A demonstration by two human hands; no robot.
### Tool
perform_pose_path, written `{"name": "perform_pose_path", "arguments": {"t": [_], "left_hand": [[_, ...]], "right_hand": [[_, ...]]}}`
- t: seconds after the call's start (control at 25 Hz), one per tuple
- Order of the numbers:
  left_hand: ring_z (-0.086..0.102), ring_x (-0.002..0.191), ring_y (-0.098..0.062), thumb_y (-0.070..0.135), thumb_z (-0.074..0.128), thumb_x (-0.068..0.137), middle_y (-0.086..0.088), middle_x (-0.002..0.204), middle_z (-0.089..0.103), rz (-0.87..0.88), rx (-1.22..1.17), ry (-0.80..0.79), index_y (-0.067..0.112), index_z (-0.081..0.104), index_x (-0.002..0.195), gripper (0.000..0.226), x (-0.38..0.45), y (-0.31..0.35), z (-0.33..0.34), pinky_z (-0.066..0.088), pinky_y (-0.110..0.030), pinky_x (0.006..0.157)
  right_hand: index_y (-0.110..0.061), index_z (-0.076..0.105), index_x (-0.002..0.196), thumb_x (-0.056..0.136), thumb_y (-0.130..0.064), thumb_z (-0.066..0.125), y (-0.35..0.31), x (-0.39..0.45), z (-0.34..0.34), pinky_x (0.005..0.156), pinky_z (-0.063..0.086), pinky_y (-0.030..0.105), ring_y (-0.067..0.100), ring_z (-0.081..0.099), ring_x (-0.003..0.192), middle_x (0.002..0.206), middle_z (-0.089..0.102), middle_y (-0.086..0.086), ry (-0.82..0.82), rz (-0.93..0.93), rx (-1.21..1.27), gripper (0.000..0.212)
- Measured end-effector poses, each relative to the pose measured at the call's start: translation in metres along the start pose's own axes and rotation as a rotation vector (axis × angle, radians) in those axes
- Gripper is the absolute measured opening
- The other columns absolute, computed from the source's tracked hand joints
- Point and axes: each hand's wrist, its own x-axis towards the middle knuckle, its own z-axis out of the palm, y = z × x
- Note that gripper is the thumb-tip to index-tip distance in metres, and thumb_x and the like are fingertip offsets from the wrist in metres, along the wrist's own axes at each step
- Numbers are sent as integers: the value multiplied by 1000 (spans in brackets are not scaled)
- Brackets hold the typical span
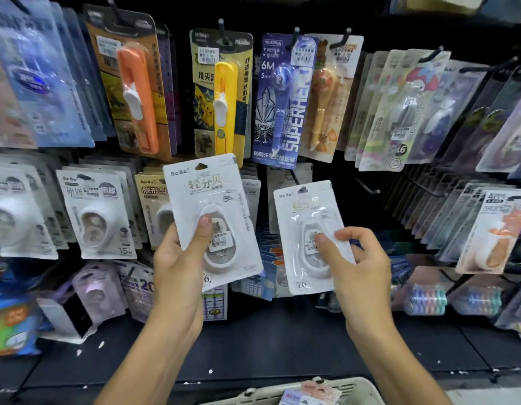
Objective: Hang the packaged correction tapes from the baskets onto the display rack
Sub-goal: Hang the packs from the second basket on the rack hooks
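Now, going from left to right, our left hand [180,258] grips a white correction tape pack [212,220], thumb pressed on the clear bubble and fingers curled behind the card. We hold it low on the card, so the hang hole above the grip stays free for a hook. Just right of it, our right hand [352,264] pinches a second matching pack [309,238] between thumb and curled fingers, again low, with its hole uppermost. Up and right of that grip, a bare hook [367,187] juts from the rack, probably where the packs belong. Below both wrists, the basket [355,390] holds more packs.
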Motion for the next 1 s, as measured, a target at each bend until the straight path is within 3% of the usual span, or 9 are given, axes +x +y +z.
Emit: {"name": "perform_pose_path", "arguments": {"t": [0.08, 0.24, 0.36, 0.44, 0.56, 0.6, 0.76, 0.92, 1.0], "left_hand": [[71, 113, -16, 36, 68, 86, 5, 117, 76, 29, 28, -52, 26, 70, 120, 35, -1, -3, 3, 54, -40, 99], [73, 96, 2, 38, 62, 91, 19, 107, 77, 35, 209, -276, 31, 68, 114, 24, -7, -9, 20, 53, -9, 70], [68, 107, 0, 48, 54, 92, 21, 113, 74, 56, 430, -483, 35, 64, 117, 31, -3, -4, 29, 51, -9, 81], [57, 117, 2, 53, 54, 94, 25, 124, 63, 217, 706, -419, 39, 58, 124, 33, 11, 6, 21, 44, -15, 93], [36, 124, 7, 38, 57, 98, 25, 137, 47, 374, 994, -276, 38, 50, 138, 41, 26, 15, 7, 30, -25, 103], [33, 127, 7, 35, 58, 98, 24, 138, 45, 380, 1018, -267, 34, 49, 141, 44, 27, 13, 6, 28, -26, 106], [28, 144, -3, 33, 63, 96, 17, 153, 40, 380, 1023, -338, 30, 48, 146, 52, 14, 2, 11, 23, -27, 117], [19, 151, -7, 37, 61, 97, 12, 163, 29, 417, 1185, -335, 33, 38, 153, 61, 17, 2, 5, 16, -35, 124], [15, 154, -10, 39, 60, 97, 11, 166, 23, 364, 1244, -323, 35, 33, 155, 65, 23, 3, -1, 15, -44, 127]], "right_hand": [[-46, 59, 104, 85, -51, 73, 1, -2, 4, 70, 53, 35, 14, 70, 91, 116, 67, -12, -16, 81, 5, 24], [-45, 45, 135, 77, -58, 74, -2, -19, 22, 86, 54, 25, -1, 64, 110, 132, 61, -18, -288, 53, 63, 66], [-37, 46, 138, 82, -21, 79, 2, -20, 31, 86, 58, 26, 11, 70, 111, 123, 72, -11, -354, -21, 208, 67], [-40, 45, 140, 86, -13, 78, -1, -9, 24, 83, 60, 30, 13, 71, 109, 121, 73, -10, -251, 11, 228, 69], [-58, 50, 133, 88, -18, 76, 2, 3, 3, 65, 57, 44, 18, 72, 100, 117, 74, -12, -245, 128, 169, 65], [-61, 57, 123, 88, -19, 77, 3, 5, 1, 69, 58, 50, 21, 70, 104, 119, 73, -13, -248, 134, 136, 58], [-52, 71, 111, 86, -26, 79, 6, 0, 7, 102, 51, 39, 4, 62, 120, 124, 69, -22, -128, 24, 133, 37], [-47, 74, 109, 88, -26, 76, 2, -1, 0, 62, 55, 29, 7, 70, 89, 122, 71, -15, -100, 74, 203, 29], [-46, 75, 102, 89, -25, 75, -4, 5, 0, 70, 56, 25, 1, 70, 92, 120, 72, -15, -115, 101, 145, 24]]}}
